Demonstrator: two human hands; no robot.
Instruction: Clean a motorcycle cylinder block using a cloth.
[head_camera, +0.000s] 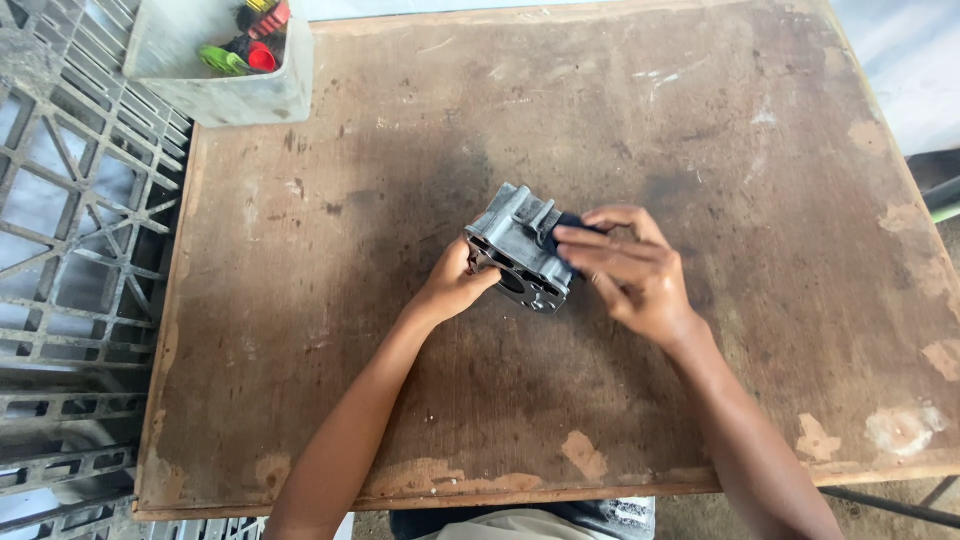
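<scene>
One grey metal part (517, 248) sits mid-surface (700, 150), gripped at its near end by the left hand (455, 285). The right hand (630, 270) presses one dark cloth (568, 225) against it with flattened fingers. One grey bin (215, 75) stands at the far-left corner.

A metal casting (516, 248) sat near the middle of the wooden table (700, 150), between the left hand (455, 285) and right hand (635, 275). A tub (215, 95) stood at the table's far left corner, with crates (70, 250) beyond the left edge.
</scene>
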